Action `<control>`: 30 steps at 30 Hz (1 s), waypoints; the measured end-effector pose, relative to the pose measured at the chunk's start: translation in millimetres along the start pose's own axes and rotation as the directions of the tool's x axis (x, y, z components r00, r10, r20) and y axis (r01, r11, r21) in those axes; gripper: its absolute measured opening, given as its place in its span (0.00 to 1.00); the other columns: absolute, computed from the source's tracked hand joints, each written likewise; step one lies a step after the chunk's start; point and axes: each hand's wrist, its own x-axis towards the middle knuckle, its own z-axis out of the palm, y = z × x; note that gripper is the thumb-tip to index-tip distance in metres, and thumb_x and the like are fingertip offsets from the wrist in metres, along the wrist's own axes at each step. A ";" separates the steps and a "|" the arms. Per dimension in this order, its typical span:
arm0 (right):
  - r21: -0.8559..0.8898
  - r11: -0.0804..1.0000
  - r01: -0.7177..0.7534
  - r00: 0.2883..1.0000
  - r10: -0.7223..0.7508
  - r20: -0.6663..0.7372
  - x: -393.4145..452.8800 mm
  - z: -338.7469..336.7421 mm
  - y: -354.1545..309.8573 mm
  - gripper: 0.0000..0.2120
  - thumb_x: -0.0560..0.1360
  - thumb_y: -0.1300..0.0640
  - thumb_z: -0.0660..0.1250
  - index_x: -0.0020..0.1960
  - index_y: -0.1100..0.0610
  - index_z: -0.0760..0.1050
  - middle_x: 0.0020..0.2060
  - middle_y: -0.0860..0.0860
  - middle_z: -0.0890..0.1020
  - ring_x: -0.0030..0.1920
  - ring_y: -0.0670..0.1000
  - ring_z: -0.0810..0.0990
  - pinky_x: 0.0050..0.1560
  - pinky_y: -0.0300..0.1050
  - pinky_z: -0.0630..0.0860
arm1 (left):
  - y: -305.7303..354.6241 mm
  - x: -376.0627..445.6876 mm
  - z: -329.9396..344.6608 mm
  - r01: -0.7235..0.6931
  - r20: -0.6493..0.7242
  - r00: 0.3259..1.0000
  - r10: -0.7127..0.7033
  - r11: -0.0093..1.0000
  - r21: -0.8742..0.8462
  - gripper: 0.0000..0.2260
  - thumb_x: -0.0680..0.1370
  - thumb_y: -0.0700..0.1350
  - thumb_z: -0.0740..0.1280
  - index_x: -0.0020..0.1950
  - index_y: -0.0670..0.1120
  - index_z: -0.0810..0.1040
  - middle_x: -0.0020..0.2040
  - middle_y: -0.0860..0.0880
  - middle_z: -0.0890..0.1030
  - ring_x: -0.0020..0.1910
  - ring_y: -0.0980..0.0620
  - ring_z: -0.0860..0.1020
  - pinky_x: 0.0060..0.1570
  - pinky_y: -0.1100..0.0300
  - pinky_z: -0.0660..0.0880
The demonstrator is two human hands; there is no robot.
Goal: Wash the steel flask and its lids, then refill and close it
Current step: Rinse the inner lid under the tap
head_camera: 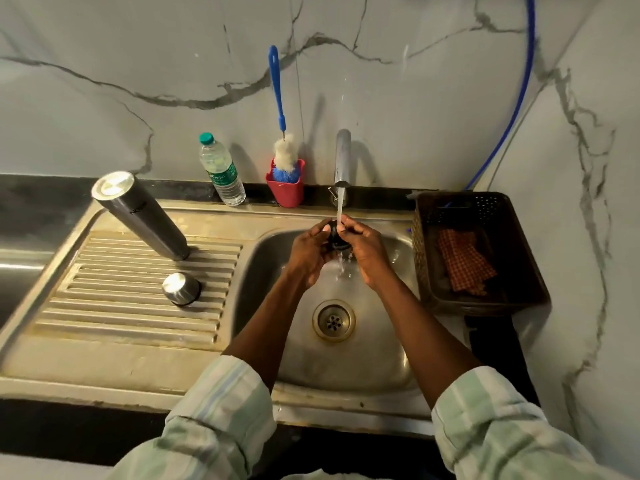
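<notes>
Black inner lid (336, 237) between both hands' fingertips.

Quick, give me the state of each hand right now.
Left hand: fingers curled round the small black lid, holding it under the running water.
Right hand: also gripping the same black lid from the other side.

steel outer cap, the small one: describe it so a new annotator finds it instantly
Start at the ribbed draining board left of the sink basin. Two steel things stand on it: the tall flask at the back and, nearer the camera, the steel cap. The cap is the short, domed cup, mouth down, apart from the flask.
</notes>
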 end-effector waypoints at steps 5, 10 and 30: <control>-0.172 0.984 0.054 0.998 -0.060 -0.027 3.7 12.6 6.1 0.25 0.76 0.56 0.71 0.72 0.53 0.72 0.60 0.52 0.81 0.57 0.49 0.80 0.47 0.34 0.79 | 3.1 6.1 -9.0 0.008 -0.083 0.997 0.006 0.986 0.164 0.10 0.85 0.44 0.58 0.55 0.46 0.80 0.54 0.41 0.84 0.51 0.44 0.85 0.49 0.51 0.83; -0.254 0.967 0.008 0.987 -0.049 -0.156 -0.5 15.7 5.7 0.16 0.79 0.44 0.65 0.58 0.54 0.82 0.52 0.53 0.85 0.48 0.50 0.84 0.46 0.45 0.83 | 8.4 2.7 -18.9 0.063 0.084 0.993 -0.080 0.979 0.193 0.08 0.83 0.42 0.63 0.54 0.42 0.80 0.50 0.43 0.85 0.49 0.47 0.85 0.51 0.54 0.82; -0.114 0.993 -0.008 0.959 -0.024 -0.282 2.6 23.4 7.6 0.12 0.79 0.54 0.67 0.57 0.60 0.82 0.45 0.52 0.85 0.39 0.44 0.82 0.38 0.32 0.78 | 4.3 12.7 -33.8 0.059 0.139 0.989 -0.058 0.998 -0.008 0.14 0.81 0.34 0.63 0.67 0.40 0.76 0.61 0.39 0.81 0.57 0.41 0.83 0.58 0.48 0.80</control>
